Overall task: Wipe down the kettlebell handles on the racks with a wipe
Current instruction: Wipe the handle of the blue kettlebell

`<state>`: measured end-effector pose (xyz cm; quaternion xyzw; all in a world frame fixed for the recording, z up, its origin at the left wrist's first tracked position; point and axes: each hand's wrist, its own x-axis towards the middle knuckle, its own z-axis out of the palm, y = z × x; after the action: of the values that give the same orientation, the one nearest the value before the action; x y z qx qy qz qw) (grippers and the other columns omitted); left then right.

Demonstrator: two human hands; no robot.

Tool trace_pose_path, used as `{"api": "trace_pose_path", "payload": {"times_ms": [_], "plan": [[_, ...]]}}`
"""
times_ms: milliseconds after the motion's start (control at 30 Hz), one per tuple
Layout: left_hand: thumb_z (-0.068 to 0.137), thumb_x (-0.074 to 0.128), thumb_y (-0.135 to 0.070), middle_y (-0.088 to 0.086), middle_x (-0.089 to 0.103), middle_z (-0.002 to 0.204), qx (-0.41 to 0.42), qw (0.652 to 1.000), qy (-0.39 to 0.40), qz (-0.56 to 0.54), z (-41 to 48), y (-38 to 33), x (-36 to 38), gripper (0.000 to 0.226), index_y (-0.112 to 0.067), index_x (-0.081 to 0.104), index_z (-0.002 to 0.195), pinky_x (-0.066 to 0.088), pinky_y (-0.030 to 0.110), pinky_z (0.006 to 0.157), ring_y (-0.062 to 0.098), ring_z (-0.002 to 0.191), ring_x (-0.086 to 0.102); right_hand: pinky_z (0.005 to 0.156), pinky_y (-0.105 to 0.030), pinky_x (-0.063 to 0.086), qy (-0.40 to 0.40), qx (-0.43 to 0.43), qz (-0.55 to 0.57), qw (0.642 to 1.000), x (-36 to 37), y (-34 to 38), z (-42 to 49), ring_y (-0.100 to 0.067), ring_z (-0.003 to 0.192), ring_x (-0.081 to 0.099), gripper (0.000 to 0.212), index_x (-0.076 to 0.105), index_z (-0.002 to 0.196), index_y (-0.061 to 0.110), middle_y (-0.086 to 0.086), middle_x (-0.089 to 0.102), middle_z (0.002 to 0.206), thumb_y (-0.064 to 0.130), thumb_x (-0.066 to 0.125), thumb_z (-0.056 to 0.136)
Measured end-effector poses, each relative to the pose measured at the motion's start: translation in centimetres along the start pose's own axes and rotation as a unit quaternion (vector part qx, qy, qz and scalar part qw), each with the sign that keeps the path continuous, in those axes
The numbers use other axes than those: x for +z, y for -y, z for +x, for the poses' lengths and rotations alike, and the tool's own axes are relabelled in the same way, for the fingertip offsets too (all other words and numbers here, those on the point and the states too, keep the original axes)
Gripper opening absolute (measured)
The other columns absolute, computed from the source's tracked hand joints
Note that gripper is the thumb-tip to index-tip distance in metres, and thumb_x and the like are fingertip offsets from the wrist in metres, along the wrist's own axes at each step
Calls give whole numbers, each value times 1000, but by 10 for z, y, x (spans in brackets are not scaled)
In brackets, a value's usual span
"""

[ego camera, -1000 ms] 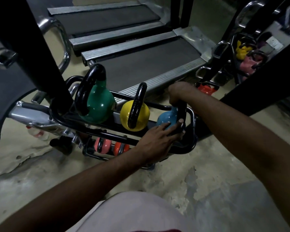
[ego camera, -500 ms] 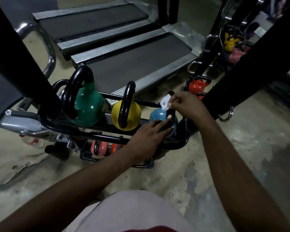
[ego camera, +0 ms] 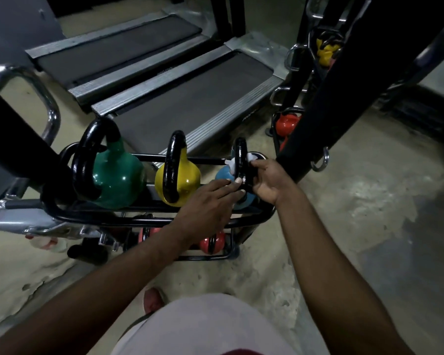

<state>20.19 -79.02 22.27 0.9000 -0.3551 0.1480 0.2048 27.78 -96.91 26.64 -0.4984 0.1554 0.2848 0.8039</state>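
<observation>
On the rack [ego camera: 254, 217], the green bell [ego camera: 116, 180], yellow bell [ego camera: 183, 179] and blue bell [ego camera: 222, 175] stand upright, their loops edge-on to the camera. The left hand [ego camera: 208, 198] lies straight-fingered against the foot of the blue bell's handle [ego camera: 240, 156], hiding much of that bell. The right hand [ego camera: 267, 180] curls round the handle, pinching the wipe [ego camera: 252, 157], which is mostly hidden.

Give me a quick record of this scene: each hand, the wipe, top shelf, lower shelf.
Right hand: wraps the wipe round the handle of the blue kettlebell
Left hand: straight fingers touch that handle low down
Top shelf of rack: green kettlebell, yellow kettlebell, blue kettlebell, left to right
Lower shelf: red kettlebells
</observation>
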Motion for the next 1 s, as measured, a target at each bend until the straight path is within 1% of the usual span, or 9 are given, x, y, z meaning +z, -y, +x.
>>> {"api": "trace_pose_path", "payload": {"times_ms": [133, 233, 300, 400, 500, 600, 700, 800, 1000], "plan": [[92, 58, -13, 5, 66, 127, 2, 998, -53, -31, 11, 3, -13, 32, -11, 68, 121, 49, 37, 96, 23, 117, 57, 89, -33, 53, -59, -24, 34, 997, 13, 8, 11, -24, 87, 71, 33, 64, 105, -5, -19, 73, 96, 6, 34, 94], [94, 52, -18, 6, 56, 139, -83, 989, -86, -89, 30, 15, -21, 37, -14, 62, 130, 46, 34, 100, 24, 126, 51, 70, -31, 48, -150, -78, -123, 978, 10, -6, -6, -21, 73, 61, 18, 63, 79, 13, -7, 66, 73, 15, 51, 93], [94, 51, -24, 4, 43, 151, -161, 978, -63, -114, 52, 29, -26, 42, -21, 56, 136, 48, 33, 99, 24, 131, 47, 70, -29, 46, -205, -138, -240, 939, 6, -28, -27, -18, 76, 60, 16, 61, 76, 17, -2, 64, 77, 22, 59, 92], [93, 61, -32, 4, 56, 139, -225, 956, -3, -189, 94, 51, -39, 38, -20, 61, 130, 46, 24, 92, 21, 120, 57, 77, -28, 51, -276, -280, -397, 829, 9, -59, -43, -9, 86, 65, 12, 68, 92, 21, 8, 69, 92, 32, 64, 90], [90, 69, -40, -8, 67, 118, -267, 929, 100, -235, 126, 67, -47, 36, -26, 67, 124, 39, 17, 83, 7, 102, 61, 85, -32, 46, -332, -393, -567, 643, 21, -73, -44, -14, 103, 58, 19, 71, 104, 20, 3, 62, 109, 27, 67, 87], [88, 74, -28, -11, 67, 107, -268, 892, 160, -326, 140, 85, -44, 28, -22, 72, 116, 46, 22, 89, 9, 107, 63, 89, -38, 39, -366, -396, -684, 491, 34, -66, -33, -19, 110, 53, 24, 71, 107, 27, 3, 61, 113, 30, 67, 84], [87, 75, -27, -10, 68, 109, -234, 884, 190, -358, 144, 101, -40, 28, -22, 72, 115, 51, 36, 96, 13, 108, 64, 88, -41, 38, -387, -335, -750, 420, 54, -50, -19, -24, 105, 51, 27, 71, 108, 30, 1, 59, 111, 28, 69, 81], [87, 74, -36, -10, 64, 119, -170, 925, 207, -270, 150, 108, -36, 34, -24, 71, 119, 45, 28, 97, 7, 109, 58, 87, -43, 36, -412, -304, -775, 370, 60, -50, -17, -27, 102, 48, 24, 70, 105, 30, -2, 56, 108, 27, 65, 82], [85, 74, -36, -6, 69, 115, -105, 937, 208, -261, 153, 113, -32, 31, -21, 74, 112, 47, 30, 95, 13, 108, 63, 85, -40, 32, -432, -304, -790, 312, 51, -88, -30, -25, 97, 46, 17, 74, 96, 27, -1, 59, 101, 30, 59, 87]]}}
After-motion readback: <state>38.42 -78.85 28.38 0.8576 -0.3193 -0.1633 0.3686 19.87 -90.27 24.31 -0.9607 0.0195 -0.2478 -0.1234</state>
